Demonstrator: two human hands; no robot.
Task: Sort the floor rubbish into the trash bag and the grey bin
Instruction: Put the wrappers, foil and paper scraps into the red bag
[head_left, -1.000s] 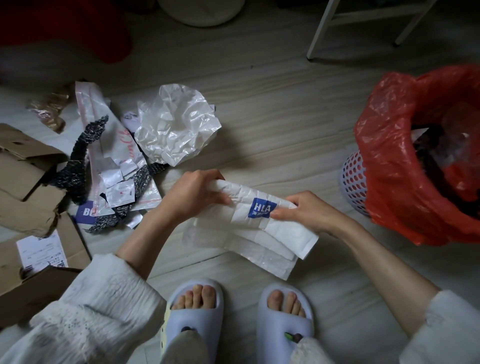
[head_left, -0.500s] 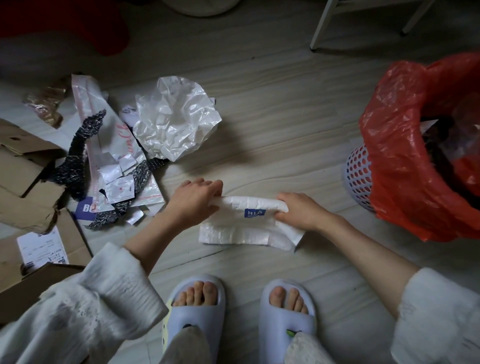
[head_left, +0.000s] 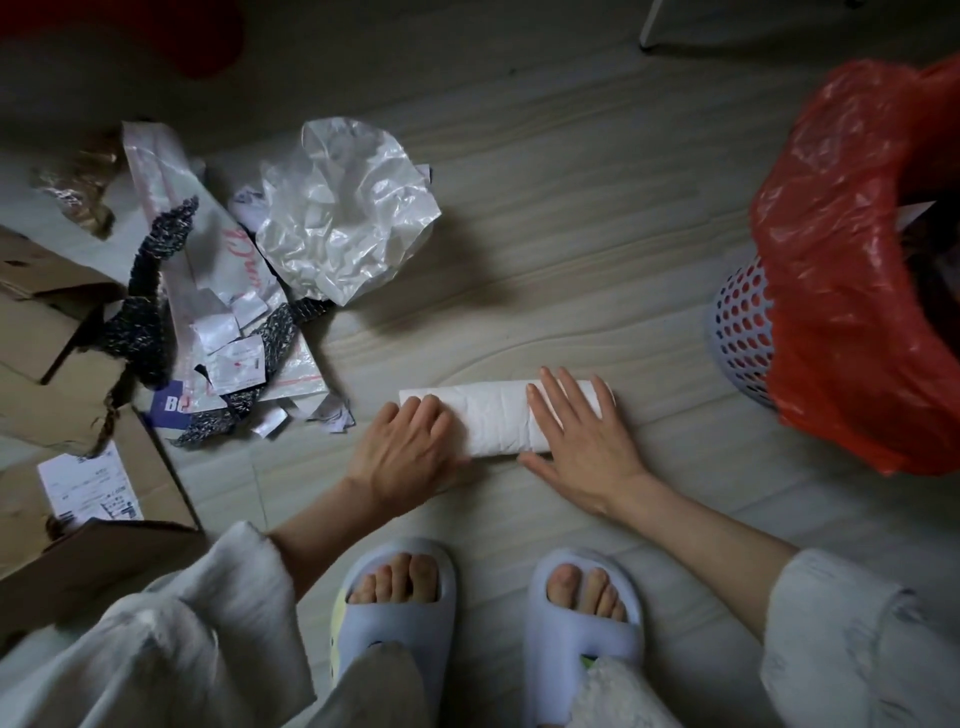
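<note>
The folded bag is being pressed flat on the floor, long axis left-right, under both open grips, the right hand nearer the bin than the left hand.

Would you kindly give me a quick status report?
Left hand and right hand flat on folded white bag. Bag on floor. Path to red trash bag clear.

The red trash bag is cut off by the right edge, and its contents lie in shadow and cannot be identified. The perforated bin shows only a strip of wall beside the bag. The left hand covers the left end of the folded white bag; the cardboard runs off the left edge.
</note>
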